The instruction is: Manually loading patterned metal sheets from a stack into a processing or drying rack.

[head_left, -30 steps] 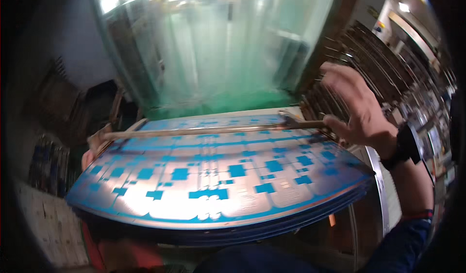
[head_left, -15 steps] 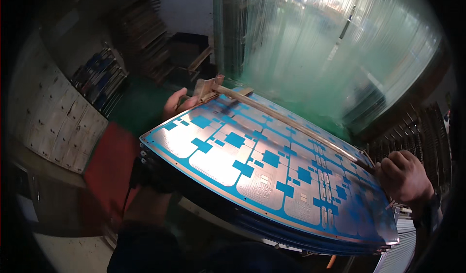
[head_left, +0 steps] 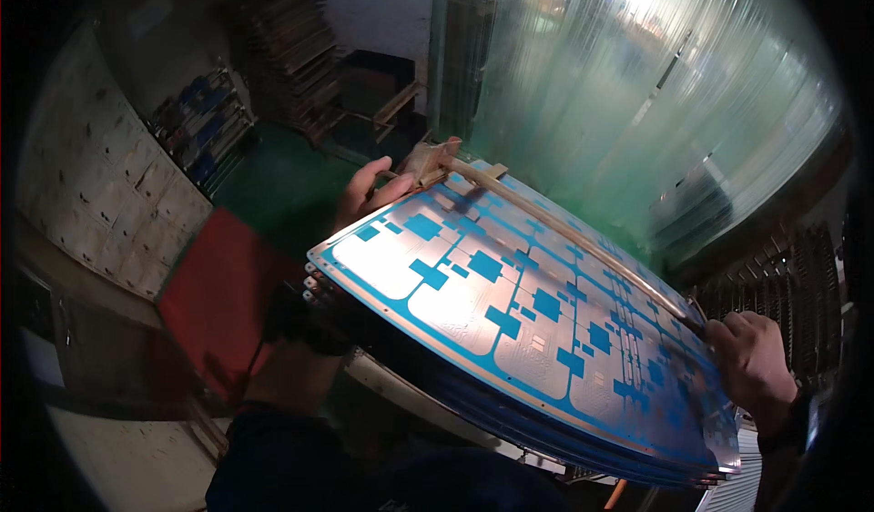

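A stack of flat circuit board panels (head_left: 455,316), copper-silver with blue patterning on the top one, lies tilted across the front of my body. My left hand (head_left: 369,192) is closed round its far left edge, with the fingertips showing above it. At the right edge my right hand (head_left: 754,355) is closed in a fist, beside the end of a long thin bar (head_left: 564,230). That bar runs over the top panel near its far side, from a brownish bracket (head_left: 428,162) by my left fingers. The stack hides the undersides of both grips.
A translucent plastic strip curtain (head_left: 583,102) hangs beyond the stack. Slatted racks stand at the right (head_left: 792,284) and far left (head_left: 205,130). A pale wooden panel wall (head_left: 109,184) and a red floor patch (head_left: 218,294) lie to the left.
The left end of the stack and my left hand have shifted rightward in view, and the background has shifted right too. My right hand sits slightly further left. Both grips hold.
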The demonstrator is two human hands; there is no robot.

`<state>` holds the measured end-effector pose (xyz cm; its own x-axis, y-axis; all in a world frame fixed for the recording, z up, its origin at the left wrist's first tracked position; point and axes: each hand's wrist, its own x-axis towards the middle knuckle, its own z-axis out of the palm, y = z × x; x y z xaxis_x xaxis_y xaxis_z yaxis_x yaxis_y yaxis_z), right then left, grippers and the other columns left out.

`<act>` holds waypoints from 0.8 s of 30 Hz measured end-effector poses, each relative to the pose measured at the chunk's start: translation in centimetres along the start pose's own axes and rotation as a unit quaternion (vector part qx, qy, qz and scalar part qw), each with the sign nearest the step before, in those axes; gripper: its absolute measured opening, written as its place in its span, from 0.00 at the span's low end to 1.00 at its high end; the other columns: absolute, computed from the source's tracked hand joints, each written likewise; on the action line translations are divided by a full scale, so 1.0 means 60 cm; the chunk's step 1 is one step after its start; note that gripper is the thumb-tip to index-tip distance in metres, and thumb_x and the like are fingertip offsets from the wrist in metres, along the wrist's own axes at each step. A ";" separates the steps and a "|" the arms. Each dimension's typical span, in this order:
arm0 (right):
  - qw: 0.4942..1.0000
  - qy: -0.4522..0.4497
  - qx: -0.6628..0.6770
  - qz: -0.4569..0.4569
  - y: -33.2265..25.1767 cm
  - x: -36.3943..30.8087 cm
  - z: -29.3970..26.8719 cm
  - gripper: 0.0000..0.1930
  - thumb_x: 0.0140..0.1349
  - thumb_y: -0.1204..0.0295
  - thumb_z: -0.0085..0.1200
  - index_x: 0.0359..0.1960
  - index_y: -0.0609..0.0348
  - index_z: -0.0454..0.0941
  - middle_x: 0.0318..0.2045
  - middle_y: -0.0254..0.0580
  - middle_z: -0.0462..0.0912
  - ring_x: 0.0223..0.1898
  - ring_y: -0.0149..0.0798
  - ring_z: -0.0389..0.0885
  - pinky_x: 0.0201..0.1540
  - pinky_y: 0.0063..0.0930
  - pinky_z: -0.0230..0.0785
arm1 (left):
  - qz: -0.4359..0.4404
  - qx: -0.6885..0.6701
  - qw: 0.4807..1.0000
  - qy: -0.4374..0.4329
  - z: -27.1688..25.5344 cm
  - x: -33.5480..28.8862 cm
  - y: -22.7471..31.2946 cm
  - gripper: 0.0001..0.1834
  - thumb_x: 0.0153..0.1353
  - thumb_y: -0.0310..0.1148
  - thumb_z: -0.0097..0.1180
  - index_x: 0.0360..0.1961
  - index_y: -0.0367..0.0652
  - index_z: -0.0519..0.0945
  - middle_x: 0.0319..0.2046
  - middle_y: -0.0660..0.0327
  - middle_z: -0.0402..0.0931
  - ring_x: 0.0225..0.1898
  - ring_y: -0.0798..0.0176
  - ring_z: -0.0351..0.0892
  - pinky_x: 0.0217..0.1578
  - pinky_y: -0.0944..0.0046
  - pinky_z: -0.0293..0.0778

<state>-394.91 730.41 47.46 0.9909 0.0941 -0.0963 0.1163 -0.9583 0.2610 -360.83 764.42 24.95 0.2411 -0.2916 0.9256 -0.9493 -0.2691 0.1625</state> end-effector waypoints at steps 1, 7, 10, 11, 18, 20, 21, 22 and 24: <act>1.000 -0.002 -0.005 0.001 0.002 -0.003 0.002 0.15 0.53 0.65 0.62 0.36 0.62 0.76 0.24 0.45 0.73 0.26 0.51 0.76 0.29 0.45 0.69 | -0.029 -0.047 0.998 -0.008 0.003 0.003 0.013 0.29 0.58 0.39 0.68 0.61 0.47 0.75 0.63 0.48 0.66 0.61 0.46 0.73 0.57 0.52 0.76; 0.994 0.077 0.073 -0.012 -0.001 -0.001 0.022 0.16 0.55 0.66 0.64 0.41 0.61 0.77 0.22 0.47 0.75 0.23 0.52 0.77 0.28 0.45 0.70 | -0.042 -0.068 0.997 -0.018 -0.027 0.018 0.053 0.24 0.62 0.34 0.64 0.60 0.44 0.76 0.65 0.50 0.66 0.65 0.48 0.70 0.59 0.52 0.76; 0.977 0.107 0.166 0.086 -0.006 -0.012 0.043 0.11 0.59 0.75 0.58 0.42 0.63 0.75 0.25 0.52 0.78 0.24 0.57 0.78 0.30 0.47 0.71 | -0.027 -0.066 0.997 -0.001 -0.024 0.014 0.046 0.24 0.62 0.33 0.63 0.60 0.43 0.77 0.66 0.49 0.66 0.64 0.49 0.73 0.59 0.52 0.75; 0.968 0.118 0.193 0.110 -0.017 -0.005 0.036 0.09 0.60 0.82 0.51 0.42 0.65 0.76 0.27 0.57 0.80 0.26 0.60 0.80 0.32 0.47 0.73 | -0.058 -0.099 0.993 -0.009 -0.025 0.008 0.045 0.24 0.62 0.33 0.63 0.60 0.43 0.77 0.66 0.48 0.65 0.63 0.48 0.73 0.59 0.53 0.76; 0.933 0.071 0.269 0.228 0.002 -0.019 0.040 0.11 0.64 0.79 0.50 0.46 0.66 0.80 0.27 0.51 0.83 0.30 0.45 0.85 0.36 0.34 0.75 | -0.101 -0.172 0.980 0.015 -0.007 -0.017 0.029 0.29 0.63 0.37 0.65 0.63 0.42 0.74 0.69 0.41 0.59 0.63 0.47 0.74 0.61 0.51 0.74; 0.822 0.076 0.491 0.280 0.011 -0.037 0.008 0.12 0.70 0.71 0.52 0.49 0.64 0.80 0.31 0.28 0.79 0.30 0.24 0.74 0.32 0.20 0.68 | -0.048 -0.054 0.996 -0.046 -0.027 -0.058 -0.019 0.28 0.64 0.35 0.63 0.64 0.41 0.73 0.69 0.42 0.61 0.63 0.48 0.74 0.60 0.53 0.75; 0.808 0.122 0.473 0.330 0.033 -0.073 -0.002 0.13 0.72 0.70 0.51 0.51 0.63 0.79 0.31 0.28 0.79 0.30 0.24 0.74 0.33 0.20 0.67 | -0.045 -0.063 0.996 -0.046 -0.028 -0.047 -0.004 0.28 0.64 0.35 0.63 0.64 0.41 0.73 0.69 0.42 0.61 0.63 0.48 0.74 0.60 0.53 0.75; 0.791 0.169 0.450 0.379 0.058 -0.110 -0.008 0.14 0.73 0.69 0.50 0.54 0.63 0.78 0.30 0.29 0.79 0.30 0.24 0.74 0.34 0.19 0.67 | -0.208 -0.128 0.967 -0.077 -0.038 -0.028 0.030 0.29 0.63 0.34 0.63 0.64 0.40 0.72 0.68 0.43 0.62 0.62 0.46 0.74 0.59 0.53 0.75; 0.749 0.331 0.413 0.398 0.106 -0.232 0.039 0.16 0.75 0.65 0.48 0.57 0.61 0.77 0.34 0.32 0.78 0.35 0.26 0.73 0.40 0.20 0.67 | -0.507 -0.230 0.819 -0.142 -0.083 -0.012 0.095 0.30 0.62 0.33 0.63 0.64 0.40 0.72 0.65 0.43 0.65 0.60 0.43 0.75 0.58 0.52 0.75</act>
<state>-408.11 722.38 48.18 0.5722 -0.7455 0.3418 -0.3409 -0.5953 -0.7276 -367.43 767.64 26.92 0.9273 -0.3511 0.1298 -0.1925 -0.1497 0.9698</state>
